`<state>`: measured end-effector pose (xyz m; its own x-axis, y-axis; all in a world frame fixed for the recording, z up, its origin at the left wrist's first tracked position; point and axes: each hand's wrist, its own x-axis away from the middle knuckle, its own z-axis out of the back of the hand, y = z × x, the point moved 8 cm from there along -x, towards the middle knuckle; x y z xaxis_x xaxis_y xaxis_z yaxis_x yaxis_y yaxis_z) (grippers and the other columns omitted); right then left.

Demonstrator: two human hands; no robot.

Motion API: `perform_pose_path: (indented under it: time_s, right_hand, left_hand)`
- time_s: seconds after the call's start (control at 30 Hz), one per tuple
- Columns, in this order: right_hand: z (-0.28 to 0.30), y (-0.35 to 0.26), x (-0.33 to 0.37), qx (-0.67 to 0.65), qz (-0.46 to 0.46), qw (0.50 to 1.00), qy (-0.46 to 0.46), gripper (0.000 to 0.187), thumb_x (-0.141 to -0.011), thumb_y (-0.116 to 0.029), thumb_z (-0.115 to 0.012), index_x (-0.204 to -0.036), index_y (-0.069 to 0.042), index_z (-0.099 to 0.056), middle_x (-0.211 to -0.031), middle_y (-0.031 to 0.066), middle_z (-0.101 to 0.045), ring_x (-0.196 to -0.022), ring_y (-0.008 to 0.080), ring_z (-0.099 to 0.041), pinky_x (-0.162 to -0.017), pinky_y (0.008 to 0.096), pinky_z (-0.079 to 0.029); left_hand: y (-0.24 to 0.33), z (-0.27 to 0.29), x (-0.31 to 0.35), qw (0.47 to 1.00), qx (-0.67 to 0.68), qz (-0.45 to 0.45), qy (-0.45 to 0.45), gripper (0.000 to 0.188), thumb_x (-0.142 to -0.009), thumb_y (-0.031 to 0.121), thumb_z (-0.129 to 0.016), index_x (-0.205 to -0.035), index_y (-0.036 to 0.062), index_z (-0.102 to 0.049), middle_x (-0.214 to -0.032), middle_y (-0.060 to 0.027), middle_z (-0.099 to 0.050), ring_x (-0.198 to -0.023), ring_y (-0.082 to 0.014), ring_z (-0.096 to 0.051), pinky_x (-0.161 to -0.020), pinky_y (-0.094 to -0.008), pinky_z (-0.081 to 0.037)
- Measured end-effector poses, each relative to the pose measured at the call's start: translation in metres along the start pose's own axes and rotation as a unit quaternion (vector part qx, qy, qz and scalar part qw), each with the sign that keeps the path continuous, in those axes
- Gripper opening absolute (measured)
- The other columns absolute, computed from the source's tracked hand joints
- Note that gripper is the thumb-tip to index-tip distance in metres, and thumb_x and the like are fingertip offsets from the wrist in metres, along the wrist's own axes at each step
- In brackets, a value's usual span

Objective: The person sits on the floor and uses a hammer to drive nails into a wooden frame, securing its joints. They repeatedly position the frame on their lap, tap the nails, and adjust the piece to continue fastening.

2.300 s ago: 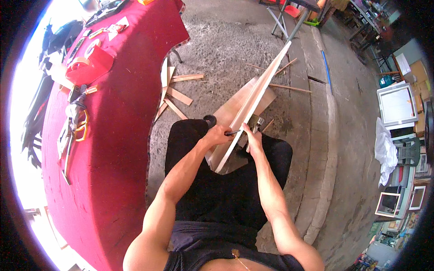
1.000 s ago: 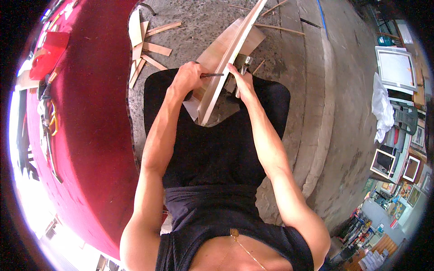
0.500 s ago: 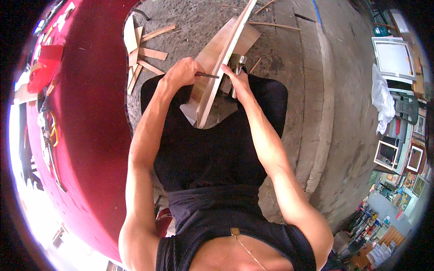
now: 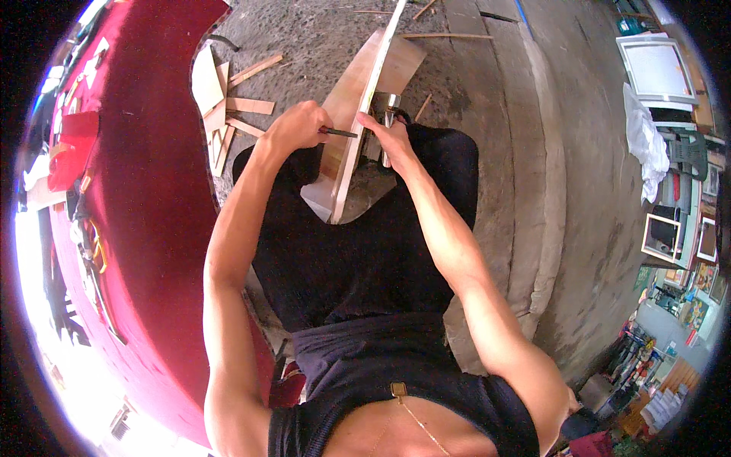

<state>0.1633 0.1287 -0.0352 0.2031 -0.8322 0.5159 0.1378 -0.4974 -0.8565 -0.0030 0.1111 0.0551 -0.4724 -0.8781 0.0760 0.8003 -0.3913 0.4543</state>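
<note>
My left hand (image 4: 301,125) is closed around a thin, dark rod-like tool (image 4: 340,132), whose tip points right and meets the side of a long pale wooden strip (image 4: 378,64). The strip stands on edge over my lap, running away from me. My right hand (image 4: 392,140) grips it from the right, thumb against its upper edge and the other fingers largely hidden. Next to that hand shows a shiny silver metal tool (image 4: 394,100), its kind unclear. Below the strip lies a wide, thin wooden sheet (image 4: 352,79), with a pale corner near my lap.
Several thin wood offcuts (image 4: 250,106) lie on the rough concrete floor (image 4: 304,30) at the far left. A red-covered surface (image 4: 156,190) runs along my left, with tools (image 4: 93,247) near its outer side. Frames (image 4: 661,67) and a white plastic bag (image 4: 646,145) are at the right.
The view has shifted slightly. The dark tool in my left hand now lies almost level, its tip against the strip. My right hand keeps its grip on the strip.
</note>
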Motion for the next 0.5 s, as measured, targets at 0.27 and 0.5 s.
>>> perform_pose_path:
  time_s: [0.27, 0.5]
  right_hand:
    - [-0.003, 0.016, -0.012, -0.016, -0.002, 1.000, -0.017, 0.060, -0.065, -0.049, -0.082, -0.097, 0.000, -0.068, -0.094, 0.0117, -0.068, -0.083, 0.0195, -0.065, -0.073, 0.0324, -0.050]
    - [-0.003, 0.014, -0.009, -0.030, -0.015, 0.999, -0.017, 0.060, -0.065, -0.048, -0.082, -0.098, 0.000, -0.068, -0.092, 0.0107, -0.068, -0.082, 0.0192, -0.065, -0.074, 0.0324, -0.050]
  left_hand:
    - [0.013, 0.013, 0.002, 0.995, -0.090, 0.030, 0.009, 0.015, -0.065, 0.017, -0.076, -0.071, 0.0054, -0.069, -0.064, -0.0155, -0.063, -0.066, -0.0338, -0.065, -0.063, -0.0425, -0.054]
    - [0.034, 0.022, 0.000, 0.980, -0.197, 0.029, 0.030, 0.020, -0.066, 0.027, -0.075, -0.066, 0.0088, -0.067, -0.062, -0.0125, -0.063, -0.064, -0.0288, -0.067, -0.061, -0.0395, -0.054]
